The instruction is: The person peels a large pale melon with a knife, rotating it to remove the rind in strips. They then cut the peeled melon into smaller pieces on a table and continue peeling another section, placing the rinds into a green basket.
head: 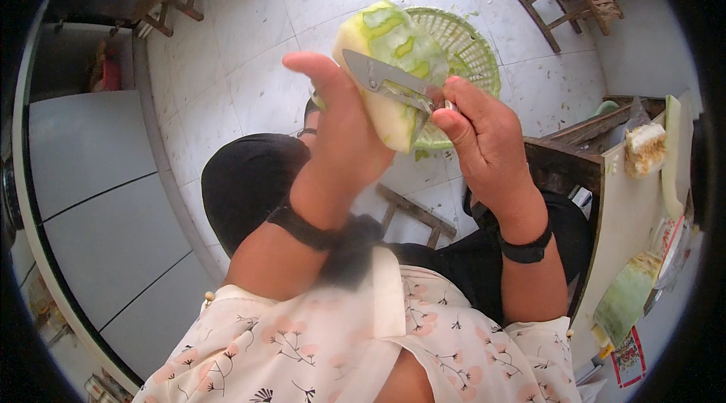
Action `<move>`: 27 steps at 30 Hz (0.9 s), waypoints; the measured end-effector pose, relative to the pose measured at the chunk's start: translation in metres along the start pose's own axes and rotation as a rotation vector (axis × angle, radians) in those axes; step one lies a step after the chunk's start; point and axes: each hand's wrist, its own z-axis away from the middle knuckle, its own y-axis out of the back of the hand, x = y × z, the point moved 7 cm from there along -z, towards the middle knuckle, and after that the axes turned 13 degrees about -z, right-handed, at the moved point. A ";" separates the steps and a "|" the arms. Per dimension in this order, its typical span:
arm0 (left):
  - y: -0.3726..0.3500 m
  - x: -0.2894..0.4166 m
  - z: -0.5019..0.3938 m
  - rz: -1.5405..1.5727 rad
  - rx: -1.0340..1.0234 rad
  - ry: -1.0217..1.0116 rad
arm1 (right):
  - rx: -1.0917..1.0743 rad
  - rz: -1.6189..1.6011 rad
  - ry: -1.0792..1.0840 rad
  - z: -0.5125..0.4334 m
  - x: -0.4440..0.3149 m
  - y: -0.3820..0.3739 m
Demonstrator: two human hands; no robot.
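Observation:
A partly peeled piece of gourd, probably winter melon, is tilted above the floor with pale flesh showing and strips of green skin left on it. My left hand holds it from the near left side, thumb raised; the other fingers are hidden. In my right hand is the handle of a slotted peeling knife. Its metal blade points left and lies across the front of the gourd. Behind and below the gourd, a green plastic basket stands on the floor, partly covered from view.
Green peel scraps dot the tiled floor. At right, a table bears a chunk of gourd pith and a green-skinned gourd piece. Wooden stools stand upper right and upper left. Grey cabinets line the left.

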 end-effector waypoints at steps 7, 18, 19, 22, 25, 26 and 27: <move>-0.003 0.010 0.001 -0.072 -0.130 0.029 | -0.008 -0.067 -0.015 0.000 -0.003 0.007; -0.001 -0.001 0.011 -0.391 -0.161 0.194 | -0.010 0.162 0.122 -0.005 -0.013 0.009; -0.003 0.001 0.010 -0.323 -0.138 0.129 | -0.009 0.164 0.115 -0.006 -0.013 0.009; -0.002 0.003 0.009 -0.200 -0.092 0.086 | -0.020 0.182 0.117 -0.008 -0.011 0.008; -0.001 0.003 0.010 -0.140 -0.058 0.089 | -0.024 0.184 0.127 -0.009 -0.010 0.007; -0.001 0.003 0.010 -0.124 -0.050 0.090 | -0.024 0.179 0.133 -0.009 -0.010 0.006; -0.001 0.003 0.011 -0.113 -0.043 0.089 | -0.012 0.181 0.140 -0.009 -0.011 0.006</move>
